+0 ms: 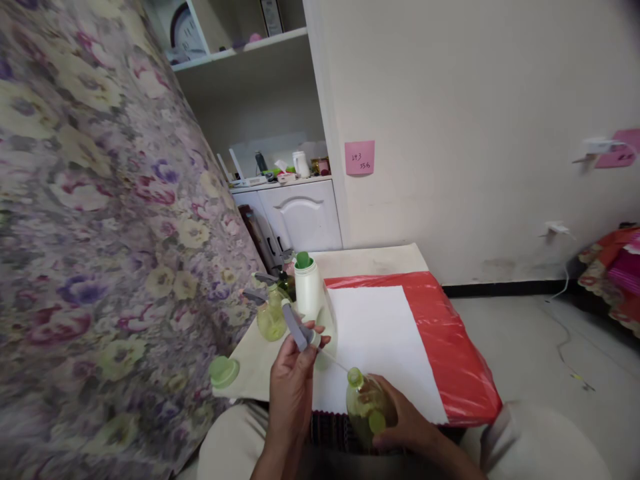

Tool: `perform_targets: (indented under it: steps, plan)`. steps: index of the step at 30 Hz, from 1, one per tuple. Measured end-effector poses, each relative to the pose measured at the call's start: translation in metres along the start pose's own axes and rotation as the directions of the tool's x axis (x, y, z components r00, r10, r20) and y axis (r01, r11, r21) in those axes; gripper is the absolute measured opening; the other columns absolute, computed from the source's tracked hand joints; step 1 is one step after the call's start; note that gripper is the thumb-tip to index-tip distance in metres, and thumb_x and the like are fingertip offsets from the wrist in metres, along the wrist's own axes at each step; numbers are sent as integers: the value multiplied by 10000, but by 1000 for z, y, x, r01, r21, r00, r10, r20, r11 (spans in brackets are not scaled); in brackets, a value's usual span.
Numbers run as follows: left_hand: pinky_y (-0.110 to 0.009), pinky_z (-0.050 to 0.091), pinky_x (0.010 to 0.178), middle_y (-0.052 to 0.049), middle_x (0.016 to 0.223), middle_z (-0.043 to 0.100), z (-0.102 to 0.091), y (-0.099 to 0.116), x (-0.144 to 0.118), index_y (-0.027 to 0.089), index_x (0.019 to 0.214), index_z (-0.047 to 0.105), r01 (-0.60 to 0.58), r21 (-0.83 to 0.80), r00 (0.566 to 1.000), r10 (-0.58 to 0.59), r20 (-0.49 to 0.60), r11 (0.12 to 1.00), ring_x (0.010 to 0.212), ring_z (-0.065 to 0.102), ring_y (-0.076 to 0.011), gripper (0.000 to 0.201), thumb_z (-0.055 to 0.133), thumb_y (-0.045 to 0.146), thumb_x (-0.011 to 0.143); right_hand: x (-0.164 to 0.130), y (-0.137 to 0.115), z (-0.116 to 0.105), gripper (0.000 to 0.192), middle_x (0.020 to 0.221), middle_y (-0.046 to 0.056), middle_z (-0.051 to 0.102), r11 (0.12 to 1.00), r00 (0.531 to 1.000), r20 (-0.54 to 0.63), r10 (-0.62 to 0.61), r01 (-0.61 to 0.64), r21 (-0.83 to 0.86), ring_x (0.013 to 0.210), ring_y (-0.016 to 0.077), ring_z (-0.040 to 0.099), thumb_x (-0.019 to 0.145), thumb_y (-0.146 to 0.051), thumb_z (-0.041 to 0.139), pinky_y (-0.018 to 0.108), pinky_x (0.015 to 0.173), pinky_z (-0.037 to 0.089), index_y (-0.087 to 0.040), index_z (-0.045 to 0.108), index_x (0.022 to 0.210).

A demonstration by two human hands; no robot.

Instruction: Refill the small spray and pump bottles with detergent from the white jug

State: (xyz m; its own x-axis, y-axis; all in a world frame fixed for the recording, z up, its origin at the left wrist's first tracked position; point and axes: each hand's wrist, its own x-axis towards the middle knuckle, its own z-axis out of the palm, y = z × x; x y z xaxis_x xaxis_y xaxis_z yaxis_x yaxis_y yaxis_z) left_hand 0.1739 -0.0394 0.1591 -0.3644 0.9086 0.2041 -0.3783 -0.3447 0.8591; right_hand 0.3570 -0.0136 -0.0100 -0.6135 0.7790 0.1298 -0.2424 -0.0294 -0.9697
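Observation:
My left hand (291,380) is closed around a grey trigger spray head (296,328) with a white collar. Its thin dip tube (334,361) slants down to the right, the tip close to the open mouth of a yellow-green see-through bottle; whether it is inside I cannot tell. That spray bottle (364,407) is gripped by my right hand (407,420) near the table's front edge, slightly tilted. Behind my left hand stands a large white bottle (307,288) with its green neck and top. Another yellow-green spray bottle (271,321) with a grey head stands to its left.
A pale green cap (223,371) lies at the table's left corner. White paper (380,333) covers part of a red plastic sheet (450,347) on the table. A floral curtain (115,233) hangs at left; a white cabinet (305,217) and wall stand behind.

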Motion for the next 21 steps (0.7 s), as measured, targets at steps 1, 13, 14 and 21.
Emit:
perform_targets:
  steps: [1, 13, 14, 21]
  plan:
    - [-298, 507, 873, -54, 1042, 678, -1, 1, 1, 177, 1033, 674, -8, 1, 1000, 8, -12, 1000, 895, 646, -165, 328, 749, 255, 724, 0, -1, 0, 1042, 1333, 132, 547, 1000, 1000, -10, 2, -2, 2, 1253, 348, 484, 461, -389, 903, 486, 1082, 315, -208, 397, 1353]
    - [-191, 501, 706, 22, 877, 677, -67, 6, 44, 187, 952, 673, -47, 110, 965, 74, -250, 993, 692, 616, -81, 382, 816, 307, 619, 6, -5, -16, 979, 1367, 145, 498, 990, 955, -280, -101, 70, -119, 1296, 381, 417, 509, -488, 861, 510, 1086, 307, -231, 400, 1333]
    - [-191, 492, 687, 29, 840, 671, -77, 3, 49, 187, 948, 668, -8, 147, 959, 49, -279, 989, 677, 610, -82, 407, 826, 325, 599, 6, -7, -19, 953, 1369, 143, 491, 987, 942, -317, -113, 71, -142, 1297, 381, 412, 533, -475, 852, 513, 1089, 301, -234, 391, 1332]
    - [-249, 437, 618, 25, 686, 602, -128, -32, 75, 135, 861, 649, 153, 577, 974, -23, -226, 803, 647, 574, -144, 519, 765, 546, 567, 20, -13, -30, 825, 1368, 105, 468, 952, 874, -460, -159, 12, -307, 1308, 302, 406, 629, -342, 793, 483, 1112, 284, -252, 340, 1312]
